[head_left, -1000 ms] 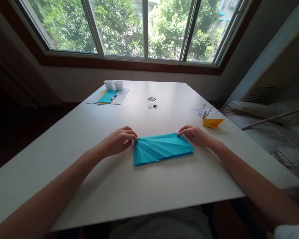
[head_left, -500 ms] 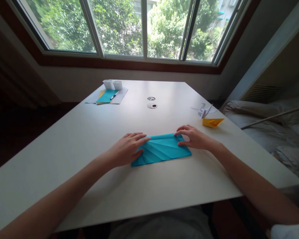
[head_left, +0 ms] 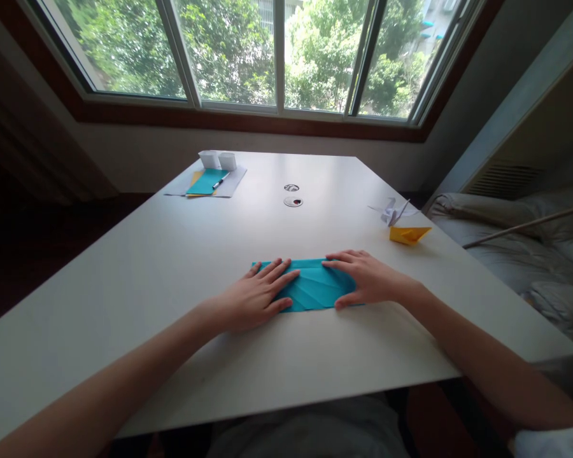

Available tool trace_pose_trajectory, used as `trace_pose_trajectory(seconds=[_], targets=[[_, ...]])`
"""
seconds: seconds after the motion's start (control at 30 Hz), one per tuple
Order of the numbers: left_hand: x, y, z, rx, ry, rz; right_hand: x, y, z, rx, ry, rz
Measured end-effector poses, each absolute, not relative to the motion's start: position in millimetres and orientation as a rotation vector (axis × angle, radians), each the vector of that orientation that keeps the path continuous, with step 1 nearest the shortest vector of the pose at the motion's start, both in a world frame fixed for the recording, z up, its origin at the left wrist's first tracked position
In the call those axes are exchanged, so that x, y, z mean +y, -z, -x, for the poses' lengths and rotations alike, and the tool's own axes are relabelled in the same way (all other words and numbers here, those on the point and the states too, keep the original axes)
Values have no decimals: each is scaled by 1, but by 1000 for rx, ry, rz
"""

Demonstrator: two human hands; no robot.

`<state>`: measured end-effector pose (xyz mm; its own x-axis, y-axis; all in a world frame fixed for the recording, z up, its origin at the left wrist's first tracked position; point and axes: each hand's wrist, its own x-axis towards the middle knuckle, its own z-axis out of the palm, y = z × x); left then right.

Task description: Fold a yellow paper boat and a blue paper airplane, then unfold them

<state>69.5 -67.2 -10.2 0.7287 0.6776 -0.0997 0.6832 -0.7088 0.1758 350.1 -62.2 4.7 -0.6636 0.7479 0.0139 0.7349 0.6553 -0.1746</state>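
A folded teal paper (head_left: 312,285) with fan-like creases lies flat on the white table (head_left: 172,267), a little in front of me. My left hand (head_left: 256,295) rests palm down on its left half, fingers spread. My right hand (head_left: 365,278) presses flat on its right end, fingers apart and pointing left. Only the middle strip of the paper shows between the two hands.
A yellow paper boat (head_left: 408,234) and a white paper crane (head_left: 392,210) sit at the right. Far left lie sheets with a teal paper (head_left: 205,182), a pen (head_left: 220,182) and two white boxes (head_left: 218,159). Cable holes (head_left: 292,201) mark the middle. A bed is right.
Both hands moved from the paper's outer edges onto its top and now lie flat on it. The paper looks flatter and narrower than before.
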Motion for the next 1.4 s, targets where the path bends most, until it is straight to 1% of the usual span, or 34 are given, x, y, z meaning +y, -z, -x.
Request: trace_pose_trajectory(seconds=[0.17, 0.3, 0.47, 0.67, 0.77, 0.83, 0.93, 1.0, 1.07, 1.23, 1.33, 1.4], targets=[[-66, 13, -66, 1118, 128, -2654, -61, -4, -353, -2799, -340, 1258], [-65, 9, -65, 1125, 95, -2684, -63, -7, -352, -2802, -302, 1185], [-61, 5, -60, 1188, 17, -2765, -67, -8, -348, -2811, -130, 971], [-53, -2, -54, 1048, -107, -2900, -65, 3, -340, -2754, 172, 688], [-50, -9, -50, 984, -223, -2942, -66, 0, -338, -2604, 297, 685], [-48, -16, -45, 984, -367, -2917, -68, -6, -340, -2472, 302, 745], [-48, -27, -40, 995, -666, -2759, -71, -14, -344, -2253, 136, 865], [-49, -31, -38, 1016, -849, -2561, -71, -16, -346, -2104, -62, 959], [-50, -33, -39, 1042, -954, -2311, -69, -16, -347, -1956, -278, 1049], [-48, -28, -45, 1048, -943, -1860, -59, -10, -351, -1750, -696, 1159], [-45, -19, -47, 1102, -964, -1752, -53, -6, -355, -1748, -833, 1153], [-44, -15, -48, 1132, -975, -1757, -50, -3, -358, -1750, -861, 1153]])
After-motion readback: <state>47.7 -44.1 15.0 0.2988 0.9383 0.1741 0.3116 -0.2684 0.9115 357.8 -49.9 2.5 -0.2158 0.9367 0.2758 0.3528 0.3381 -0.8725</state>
